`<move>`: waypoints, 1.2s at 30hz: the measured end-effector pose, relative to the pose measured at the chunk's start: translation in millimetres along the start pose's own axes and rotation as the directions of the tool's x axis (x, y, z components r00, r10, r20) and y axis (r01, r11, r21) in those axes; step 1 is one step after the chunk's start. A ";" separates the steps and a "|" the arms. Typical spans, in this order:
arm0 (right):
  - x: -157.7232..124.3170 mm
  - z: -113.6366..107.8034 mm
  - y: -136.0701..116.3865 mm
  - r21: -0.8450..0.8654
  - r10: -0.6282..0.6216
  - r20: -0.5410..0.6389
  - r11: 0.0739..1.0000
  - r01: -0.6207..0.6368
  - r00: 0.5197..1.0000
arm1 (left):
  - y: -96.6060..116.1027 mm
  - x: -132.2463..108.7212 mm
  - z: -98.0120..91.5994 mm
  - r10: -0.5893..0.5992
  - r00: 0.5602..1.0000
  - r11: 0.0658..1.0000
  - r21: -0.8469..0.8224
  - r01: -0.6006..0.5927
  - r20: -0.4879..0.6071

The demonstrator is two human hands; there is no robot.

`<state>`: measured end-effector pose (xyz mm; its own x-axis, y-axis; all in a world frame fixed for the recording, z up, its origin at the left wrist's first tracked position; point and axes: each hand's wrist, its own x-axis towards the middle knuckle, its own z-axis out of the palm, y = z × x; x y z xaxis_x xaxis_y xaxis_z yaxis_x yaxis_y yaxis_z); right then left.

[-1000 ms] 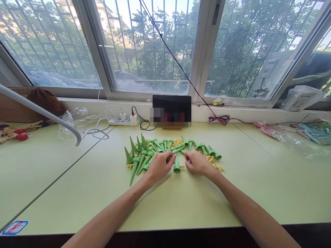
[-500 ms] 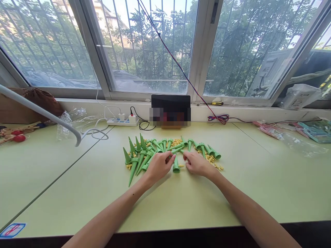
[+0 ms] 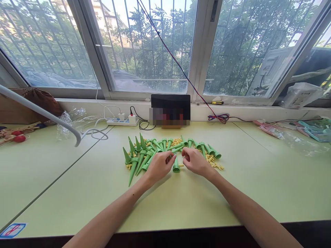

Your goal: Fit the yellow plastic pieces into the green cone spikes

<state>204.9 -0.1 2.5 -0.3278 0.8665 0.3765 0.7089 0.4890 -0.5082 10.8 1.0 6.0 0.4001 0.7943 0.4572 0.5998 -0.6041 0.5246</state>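
Observation:
Green cone-shaped spikes (image 3: 133,168) with ribbed caps lie and stand in a wide heap on the pale table, mixed with small yellow pieces (image 3: 210,158). One green spike (image 3: 176,168) lies between my hands, its round open end toward me, with a yellow piece (image 3: 181,165) at its right side. My left hand (image 3: 160,164) is pinched beside the upper part of this spike; what its fingertips hold is too small to make out. Just right of the spike, my right hand (image 3: 194,160) has its fingers curled together, and anything in them is hidden.
A dark screen (image 3: 170,106) stands against the window ledge. Left of it are a power strip (image 3: 122,122) and cables. A white curved tube (image 3: 51,113) crosses the left side. Plastic-wrapped items (image 3: 314,131) lie at the right back.
My right hand has risen slightly and moved a little away from the yellow piece beside the spike. My left hand has hardly moved.

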 end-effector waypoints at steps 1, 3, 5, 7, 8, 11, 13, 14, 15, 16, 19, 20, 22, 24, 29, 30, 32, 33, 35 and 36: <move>0.0 0.3 -2.0 0.026 -0.013 -0.026 1.000 0.014 1.000 | 0.7 -0.2 -0.2 0.012 1.000 1.000 -0.012 -0.012 0.000; -0.2 1.4 -6.0 0.073 -0.038 -0.078 0.996 0.044 0.996 | 2.1 -0.9 -0.6 0.042 0.999 0.999 -0.031 -0.042 0.003; -0.7 3.0 -9.4 0.113 -0.048 -0.129 0.992 0.063 0.990 | 3.3 -1.9 -0.8 0.077 0.997 0.996 -0.037 -0.077 0.009; -1.4 4.4 -11.8 0.151 -0.046 -0.158 0.986 0.070 0.986 | 4.1 -2.9 -0.9 0.110 0.994 0.993 -0.037 -0.110 0.016; -1.7 5.0 -12.7 0.170 -0.044 -0.162 0.983 0.071 0.986 | 4.4 -3.4 -0.9 0.122 0.992 0.992 -0.037 -0.121 0.019; -2.4 5.7 -14.2 0.212 -0.037 -0.151 0.975 0.069 0.988 | 5.0 -4.2 -1.2 0.135 0.990 0.990 -0.032 -0.134 0.031; -2.7 5.7 -14.6 0.224 -0.033 -0.151 0.972 0.067 0.988 | 5.4 -4.4 -1.3 0.138 0.989 0.990 -0.024 -0.137 0.049; -2.7 5.7 -14.8 0.226 -0.032 -0.152 0.972 0.066 0.988 | 5.6 -4.6 -1.2 0.141 0.988 0.990 -0.020 -0.141 0.059; -2.8 5.8 -15.0 0.224 -0.032 -0.154 0.972 0.066 0.988 | 5.7 -4.6 -1.0 0.146 0.987 0.989 -0.015 -0.145 0.071; -2.8 6.0 -15.1 0.221 -0.032 -0.157 0.973 0.067 0.987 | 5.6 -4.7 -0.7 0.150 0.985 0.989 -0.010 -0.149 0.081; -2.9 6.7 -15.5 0.205 -0.039 -0.169 0.976 0.074 0.985 | 4.2 -4.6 1.0 0.150 0.984 0.989 0.000 -0.151 0.094; -2.9 7.0 -15.6 0.203 -0.042 -0.175 0.976 0.078 0.984 | 3.5 -4.5 1.7 0.148 0.985 0.989 0.000 -0.148 0.092; -2.9 7.5 -15.6 0.204 -0.048 -0.185 0.975 0.086 0.981 | 2.1 -4.1 2.8 0.145 0.985 0.989 -0.003 -0.146 0.088; -2.9 7.9 -15.4 0.208 -0.049 -0.193 0.974 0.090 0.980 | 1.4 -4.0 3.3 0.149 0.985 0.989 0.000 -0.149 0.087; -2.3 8.2 -15.4 0.232 -0.035 -0.185 0.970 0.078 0.982 | 2.0 -4.9 2.9 0.176 0.979 0.984 0.002 -0.177 0.101; -2.2 8.1 -15.6 0.243 -0.032 -0.182 0.967 0.076 0.983 | 1.9 -5.2 2.9 0.180 0.978 0.983 -0.001 -0.181 0.102; -2.2 7.7 -16.4 0.273 -0.021 -0.176 0.960 0.069 0.984 | 1.2 -5.4 3.4 0.182 0.978 0.983 -0.011 -0.182 0.099; -2.2 7.3 -16.9 0.294 -0.012 -0.170 0.954 0.062 0.985 | 0.8 -5.4 3.7 0.182 0.979 0.983 -0.019 -0.181 0.094; -2.4 6.4 -17.9 0.356 0.015 -0.147 0.934 0.039 0.989 | 0.2 -5.1 4.3 0.181 0.980 0.983 -0.038 -0.178 0.081; -2.4 6.0 -18.4 0.391 0.029 -0.132 0.920 0.025 0.991 | 0.0 -4.8 4.5 0.180 0.981 0.983 -0.046 -0.177 0.071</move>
<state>188.9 -10.5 6.3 -0.2212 0.8596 0.4607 0.4001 0.5108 -0.7610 12.0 -2.5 0.6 0.5498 0.6748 0.4923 0.4865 -0.7378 0.4680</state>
